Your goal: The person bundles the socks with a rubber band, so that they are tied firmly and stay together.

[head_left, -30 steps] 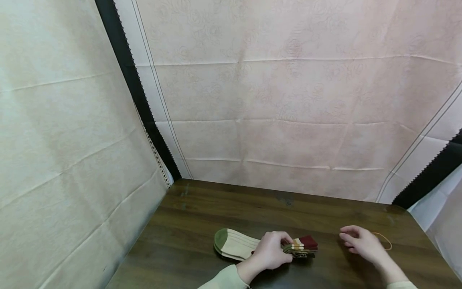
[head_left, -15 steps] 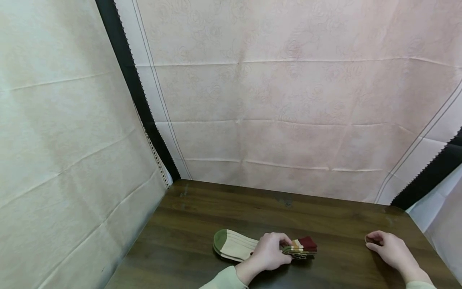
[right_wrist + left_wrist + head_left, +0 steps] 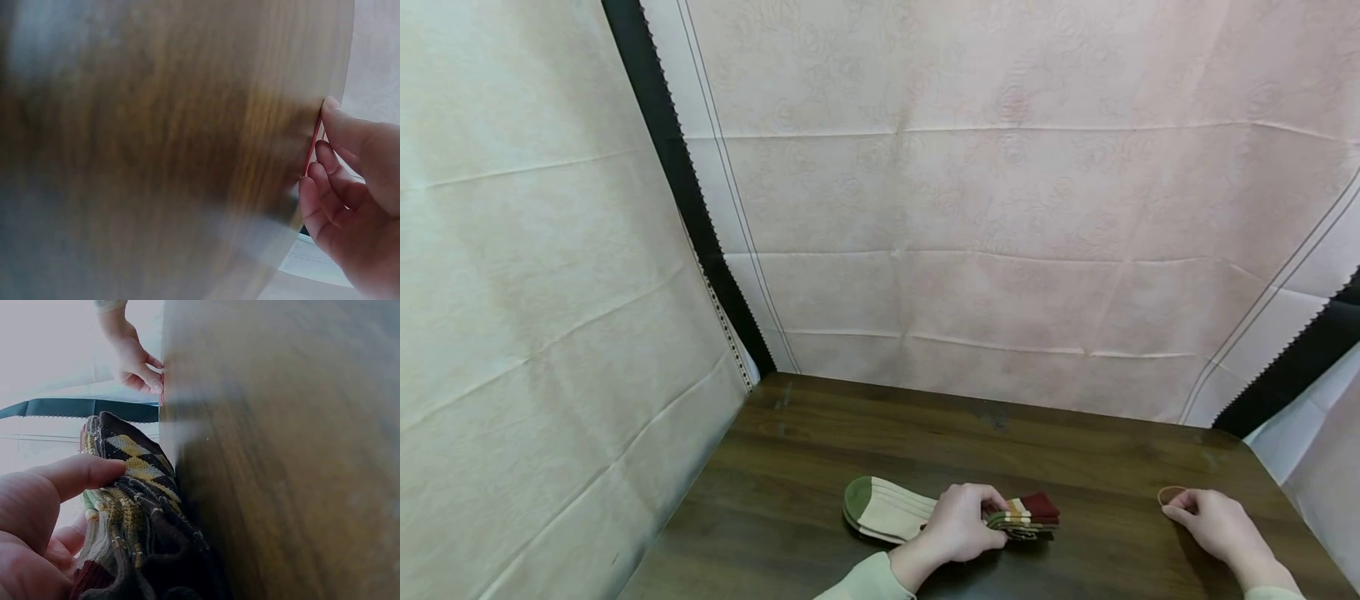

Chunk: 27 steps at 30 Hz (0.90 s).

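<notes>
My left hand (image 3: 961,525) grips a stack of folded socks (image 3: 1033,510), its thumb and fingers curled over the stack's near end. In the left wrist view, the socks (image 3: 140,462) show layered cuffs and a yellow, grey and black diamond pattern. Cream socks with green ends (image 3: 891,508) extend to the left of this hand on the table. Far to the right, my right hand (image 3: 1213,529) holds a thin rubber band (image 3: 1168,492) at its fingertips. In the right wrist view, the reddish band (image 3: 314,145) spans between the thumb tip and the fingertips.
A dark wood-grain table (image 3: 850,433) lies under both hands. Pale patterned cloth (image 3: 1000,250) hangs behind its far edge, and another cloth panel (image 3: 550,333) hangs at the left. Dark strips (image 3: 685,192) run down the cloth.
My right hand has moved right to the rubber band, which lay behind it a second ago; the band now shows at its fingertips. The left hand and socks have stayed nearly still.
</notes>
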Available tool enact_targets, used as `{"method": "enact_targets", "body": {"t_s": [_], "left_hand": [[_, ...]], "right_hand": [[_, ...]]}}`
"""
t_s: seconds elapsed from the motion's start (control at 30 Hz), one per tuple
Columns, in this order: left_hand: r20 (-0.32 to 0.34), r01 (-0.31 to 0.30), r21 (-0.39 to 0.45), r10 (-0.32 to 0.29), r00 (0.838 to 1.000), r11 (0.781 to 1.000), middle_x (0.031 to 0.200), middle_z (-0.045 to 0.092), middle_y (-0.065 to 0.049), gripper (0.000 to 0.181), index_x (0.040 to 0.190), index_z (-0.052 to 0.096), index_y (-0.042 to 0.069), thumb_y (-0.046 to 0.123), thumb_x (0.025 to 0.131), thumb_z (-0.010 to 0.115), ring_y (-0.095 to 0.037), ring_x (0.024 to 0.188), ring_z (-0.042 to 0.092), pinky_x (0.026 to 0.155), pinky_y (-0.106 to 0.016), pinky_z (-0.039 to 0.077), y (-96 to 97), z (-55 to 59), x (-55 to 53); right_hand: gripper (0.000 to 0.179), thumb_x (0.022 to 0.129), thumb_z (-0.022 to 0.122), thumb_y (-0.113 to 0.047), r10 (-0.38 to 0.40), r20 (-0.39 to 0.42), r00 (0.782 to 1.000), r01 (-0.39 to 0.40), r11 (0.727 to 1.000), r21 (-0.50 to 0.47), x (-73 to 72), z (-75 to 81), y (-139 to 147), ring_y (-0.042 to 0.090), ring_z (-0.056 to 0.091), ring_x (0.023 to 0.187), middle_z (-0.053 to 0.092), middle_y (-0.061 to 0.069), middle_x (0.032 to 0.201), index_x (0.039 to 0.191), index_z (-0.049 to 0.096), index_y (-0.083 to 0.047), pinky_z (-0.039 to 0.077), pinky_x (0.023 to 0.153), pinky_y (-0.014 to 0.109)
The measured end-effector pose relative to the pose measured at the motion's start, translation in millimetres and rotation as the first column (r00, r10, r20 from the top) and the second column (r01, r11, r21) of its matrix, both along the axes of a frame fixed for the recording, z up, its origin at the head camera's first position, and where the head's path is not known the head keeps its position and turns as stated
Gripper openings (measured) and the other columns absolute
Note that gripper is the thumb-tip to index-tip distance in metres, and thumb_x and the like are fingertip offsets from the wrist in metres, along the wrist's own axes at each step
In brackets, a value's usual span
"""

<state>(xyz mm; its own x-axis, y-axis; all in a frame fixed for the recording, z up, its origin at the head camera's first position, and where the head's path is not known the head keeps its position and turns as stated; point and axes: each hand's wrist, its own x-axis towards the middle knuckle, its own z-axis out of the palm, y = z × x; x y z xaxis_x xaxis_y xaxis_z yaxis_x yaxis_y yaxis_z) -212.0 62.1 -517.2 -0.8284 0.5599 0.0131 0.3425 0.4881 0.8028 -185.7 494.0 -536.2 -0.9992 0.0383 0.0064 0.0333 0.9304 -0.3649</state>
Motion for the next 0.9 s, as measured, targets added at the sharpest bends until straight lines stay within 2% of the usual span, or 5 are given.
{"method": "enact_targets", "body": {"t_s": [0.37,0.6,0.67,0.77,0.9], "left_hand": [[0.012,-0.002,0.005,0.002,1.0,1.0,0.09,0.066,0.019,0.024,0.101,0.078,0.024,0.011,0.084,0.089,0.004,0.081,0.057,0.074,-0.023,0.051,-0.2,0.3,-0.3],[0.021,-0.003,0.016,0.003,1.0,1.0,0.09,0.066,0.019,0.024,0.102,0.079,0.024,0.011,0.084,0.088,0.003,0.081,0.057,0.074,-0.023,0.051,-0.1,0.5,0.2],[0.021,-0.005,0.017,0.005,1.0,1.0,0.09,0.066,0.019,0.024,0.102,0.079,0.024,0.011,0.084,0.088,0.003,0.081,0.057,0.074,-0.023,0.051,-0.3,0.2,0.0],[0.013,-0.009,0.016,0.009,1.0,1.0,0.09,0.066,0.019,0.024,0.101,0.079,0.023,0.011,0.083,0.089,0.003,0.081,0.057,0.074,-0.023,0.051,-0.4,0.3,-0.3],[0.003,-0.011,0.012,0.011,1.0,1.0,0.089,0.065,0.02,0.025,0.101,0.079,0.024,0.011,0.083,0.089,0.004,0.081,0.057,0.074,-0.022,0.051,-0.1,-0.2,-0.6]], "right_hand": [[0.016,0.105,0.066,-0.012,0.051,-0.057,0.997,-0.05,0.998,0.026,-0.7,1.3,-13.4,0.029,0.067,0.082,0.07,0.008,0.088,0.09,0.066,-0.007,0.053,0.077,0.055],[0.026,0.115,0.053,-0.026,-0.039,-0.021,0.999,0.032,0.963,-0.268,-2.2,12.9,-49.4,0.011,0.065,0.081,0.07,-0.001,0.086,0.111,0.06,0.0,0.053,0.076,0.039],[0.031,0.115,0.053,-0.028,-0.058,0.024,0.998,0.063,0.886,-0.46,-3.5,17.1,-63.1,0.01,0.067,0.082,0.07,0.003,0.089,0.118,0.058,0.003,0.055,0.074,0.031],[0.028,0.116,0.052,-0.026,-0.017,0.081,0.997,0.071,0.68,-0.73,-4.0,22.2,-81.0,0.016,0.072,0.084,0.069,0.008,0.096,0.122,0.059,0.0,0.06,0.078,0.03],[0.018,0.117,0.046,-0.019,0.161,0.072,0.984,-0.014,0.478,-0.878,-3.3,27.2,-97.8,0.018,0.07,0.089,0.071,0.003,0.112,0.122,0.063,-0.015,0.061,0.082,0.034]]}}
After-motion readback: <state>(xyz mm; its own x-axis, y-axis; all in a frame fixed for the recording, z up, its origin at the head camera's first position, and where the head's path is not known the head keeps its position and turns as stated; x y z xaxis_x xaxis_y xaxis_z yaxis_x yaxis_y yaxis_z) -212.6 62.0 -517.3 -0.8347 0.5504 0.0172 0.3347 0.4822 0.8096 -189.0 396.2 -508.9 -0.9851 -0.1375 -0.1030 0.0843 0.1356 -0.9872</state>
